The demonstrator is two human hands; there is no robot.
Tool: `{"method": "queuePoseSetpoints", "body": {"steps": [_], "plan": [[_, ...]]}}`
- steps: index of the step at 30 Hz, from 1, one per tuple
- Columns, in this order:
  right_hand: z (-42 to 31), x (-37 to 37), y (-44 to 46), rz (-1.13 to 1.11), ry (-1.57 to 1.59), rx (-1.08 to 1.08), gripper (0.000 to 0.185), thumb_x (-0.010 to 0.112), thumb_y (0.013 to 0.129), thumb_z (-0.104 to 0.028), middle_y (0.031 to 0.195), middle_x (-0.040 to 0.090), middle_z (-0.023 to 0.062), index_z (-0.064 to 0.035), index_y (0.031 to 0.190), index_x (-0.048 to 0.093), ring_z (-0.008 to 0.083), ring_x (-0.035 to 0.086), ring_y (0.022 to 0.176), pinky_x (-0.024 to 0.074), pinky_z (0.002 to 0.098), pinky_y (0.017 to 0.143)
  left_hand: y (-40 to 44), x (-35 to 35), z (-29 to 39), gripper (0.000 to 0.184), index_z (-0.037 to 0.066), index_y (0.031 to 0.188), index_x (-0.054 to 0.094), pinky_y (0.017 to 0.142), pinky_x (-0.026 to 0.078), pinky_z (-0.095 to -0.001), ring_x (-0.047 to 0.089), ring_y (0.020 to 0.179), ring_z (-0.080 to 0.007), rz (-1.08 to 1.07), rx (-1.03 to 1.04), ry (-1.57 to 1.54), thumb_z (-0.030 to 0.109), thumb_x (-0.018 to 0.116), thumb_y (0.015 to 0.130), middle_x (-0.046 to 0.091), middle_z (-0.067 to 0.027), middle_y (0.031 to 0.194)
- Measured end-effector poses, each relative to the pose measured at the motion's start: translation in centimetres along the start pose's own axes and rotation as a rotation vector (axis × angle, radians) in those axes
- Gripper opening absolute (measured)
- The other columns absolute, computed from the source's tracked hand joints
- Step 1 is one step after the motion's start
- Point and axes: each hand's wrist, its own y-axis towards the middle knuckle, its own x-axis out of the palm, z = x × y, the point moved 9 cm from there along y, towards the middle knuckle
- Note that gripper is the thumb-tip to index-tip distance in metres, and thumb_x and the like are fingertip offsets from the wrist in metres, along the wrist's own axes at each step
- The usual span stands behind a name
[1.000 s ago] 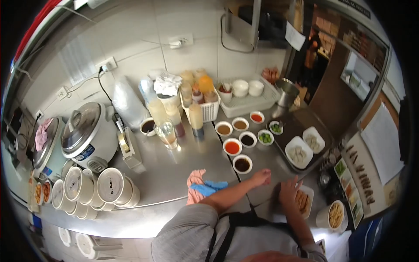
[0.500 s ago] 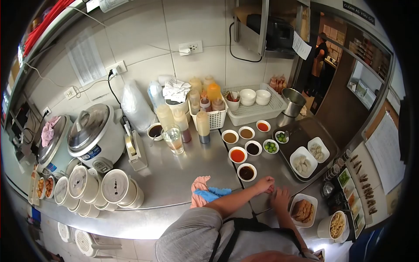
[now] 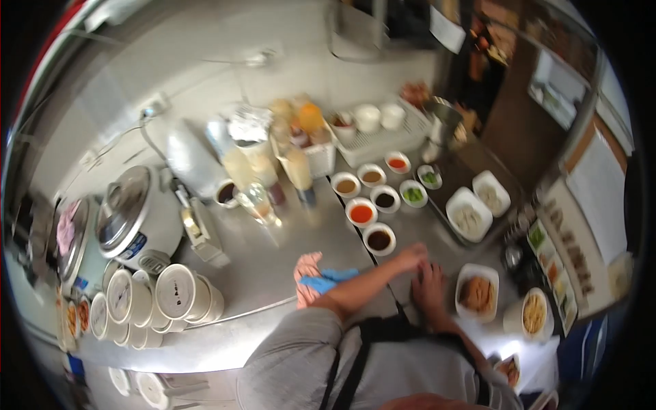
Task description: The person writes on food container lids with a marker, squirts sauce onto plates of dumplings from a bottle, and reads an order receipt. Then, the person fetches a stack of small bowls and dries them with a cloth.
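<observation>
My left hand (image 3: 411, 258) is above the steel counter with its fingers curled in; blur hides whether they hold anything. My right hand (image 3: 429, 283) is close beside it, fingers stretched forward and nothing visible in them. Beyond my left hand stands a bowl of dark brown sauce (image 3: 378, 239). Behind it are a bowl of red sauce (image 3: 361, 213) and a bowl of black sauce (image 3: 385, 199). To the right of my right hand is a white square bowl (image 3: 477, 292) with browned food. A pink cloth (image 3: 307, 277) and a blue cloth (image 3: 329, 279) lie by my left forearm.
A dark tray (image 3: 470, 162) carries two bowls of pale dumplings (image 3: 469, 213). Further right is a tub of yellowish strips (image 3: 534, 318). Squeeze bottles (image 3: 298, 171) and a drinking glass (image 3: 260, 205) stand at the back. Lidded tubs (image 3: 176, 292) and a rice cooker (image 3: 137, 217) are left.
The whole view has shifted and blurred, so most things appear further left and higher. My hands are still close together, the right now nearer the left.
</observation>
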Motion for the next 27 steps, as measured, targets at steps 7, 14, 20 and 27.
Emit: {"method": "queuePoseSetpoints", "body": {"steps": [7,14,20,27], "plan": [[0.6,0.5,-0.4,0.046,-0.076,0.032,0.054,0.057,0.07,-0.018,0.122,0.029,0.0197,-0.0052,0.117,0.033,0.0408,0.021,0.117,0.0168,0.054,0.094,0.5,-5.5,14.2,0.03,0.006,0.1,0.051,0.064,0.045,-0.0329,0.057,0.072,-0.0235,0.196,0.204,0.524,0.023,0.053,0.076,0.059,-0.0127,0.079],[0.9,0.5,-0.1,0.054,-0.051,0.022,0.051,0.057,0.07,-0.019,0.121,0.03,0.0179,-0.0069,0.115,0.037,0.0415,0.021,0.116,0.0166,0.0554,0.094,4.0,-17.9,19.1,0.03,0.003,0.098,0.053,0.069,0.044,-0.0345,0.056,0.073,-0.0294,0.561,0.314,0.685,0.02,0.052,0.074,0.058,-0.0154,0.079],[1.2,0.7,0.6,-0.015,-0.049,0.07,0.05,0.057,0.068,-0.021,0.121,0.033,0.0165,-0.0108,0.114,0.04,0.0399,0.021,0.118,0.0166,0.0562,0.094,8.6,-28.2,20.2,0.029,0.003,0.095,0.055,0.067,0.045,-0.038,0.057,0.074,-0.0311,0.77,0.31,0.973,0.021,0.053,0.072,0.059,-0.0159,0.077],[2.6,1.0,0.6,-0.032,0.053,0.134,0.05,0.056,0.07,-0.024,0.122,0.034,0.016,-0.0108,0.115,0.04,0.0377,0.019,0.12,0.0122,0.0546,0.097,11.2,-24.3,22.1,0.054,0.0,0.119,0.035,0.088,0.035,-0.0347,0.045,0.102,-0.0268,0.736,0.51,0.866,0.024,0.058,0.076,0.043,-0.0168,0.114]]}}
